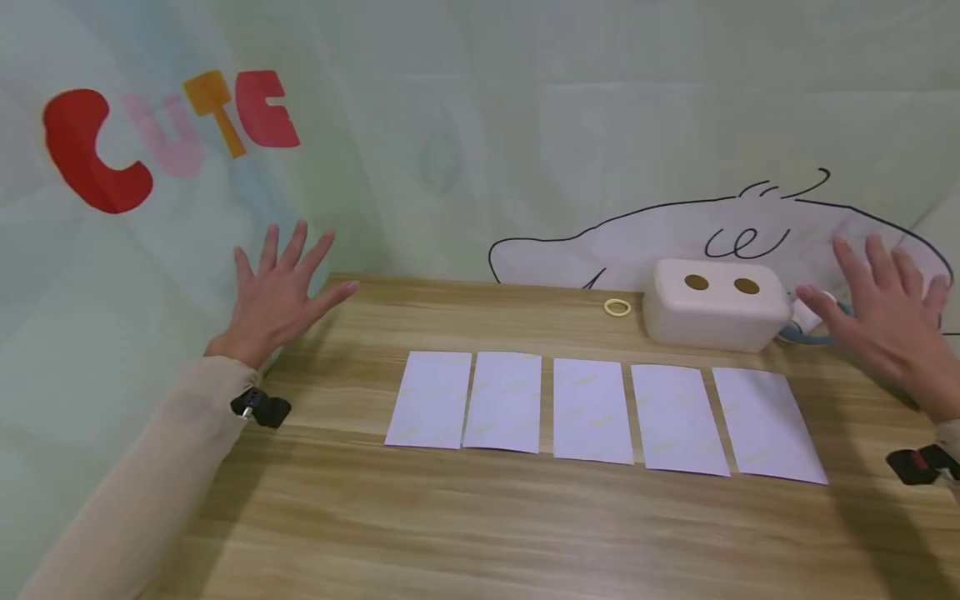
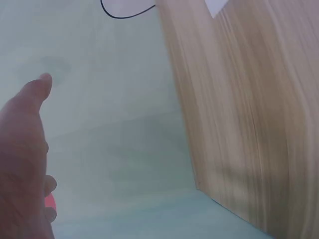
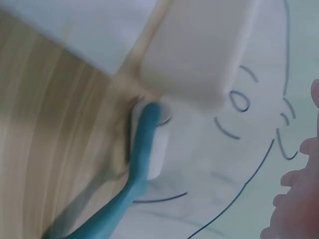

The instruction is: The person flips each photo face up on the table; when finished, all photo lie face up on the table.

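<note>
I see the left hand by the tabletop's far-left corner, the right hand beside the far-edge white box, fingers splayed, holding nothing; 5 cards lie inward of that edge.

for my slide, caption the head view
Spread left hand and right hand flank five white sheets on a wood-grain table.

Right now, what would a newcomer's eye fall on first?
Probably the row of five white cards across the wooden table, with the left hand and right hand spread at either side. Then the colourful letters CUTE, upper left on the backdrop, and the white box behind the rightmost cards.
</note>
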Motion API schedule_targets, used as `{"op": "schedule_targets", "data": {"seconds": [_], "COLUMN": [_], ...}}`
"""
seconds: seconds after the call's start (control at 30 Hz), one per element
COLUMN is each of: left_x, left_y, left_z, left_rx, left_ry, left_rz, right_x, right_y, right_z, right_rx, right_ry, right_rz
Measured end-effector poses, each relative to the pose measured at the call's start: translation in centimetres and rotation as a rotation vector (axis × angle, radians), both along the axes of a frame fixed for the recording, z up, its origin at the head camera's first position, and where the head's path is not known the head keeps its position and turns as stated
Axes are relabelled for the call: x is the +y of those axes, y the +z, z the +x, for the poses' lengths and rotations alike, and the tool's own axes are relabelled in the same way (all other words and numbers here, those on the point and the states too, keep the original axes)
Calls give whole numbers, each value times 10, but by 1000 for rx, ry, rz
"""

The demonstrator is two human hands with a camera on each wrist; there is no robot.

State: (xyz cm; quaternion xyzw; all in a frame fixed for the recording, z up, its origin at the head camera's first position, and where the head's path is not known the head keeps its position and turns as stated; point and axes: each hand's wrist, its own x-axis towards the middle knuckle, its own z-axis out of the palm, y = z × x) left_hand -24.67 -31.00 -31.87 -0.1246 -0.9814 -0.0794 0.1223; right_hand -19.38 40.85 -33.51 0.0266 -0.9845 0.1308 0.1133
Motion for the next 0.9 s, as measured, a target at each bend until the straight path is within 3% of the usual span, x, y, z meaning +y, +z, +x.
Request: {"op": "schedule_targets", "data": {"seconds": [0.5, 0.9], "left_x": [23, 36], "left_y": [14, 17], "left_z": [10, 18], "left_rx": [14, 88], "left_ry": [-32, -54], "left_rz": [142, 283], "right_x": [-47, -89], "right_y": [21, 31], "right_z": [-3, -6], "right_rx": [45, 31], "right_ry": [185, 295], "right_rz": [-281, -516]}}
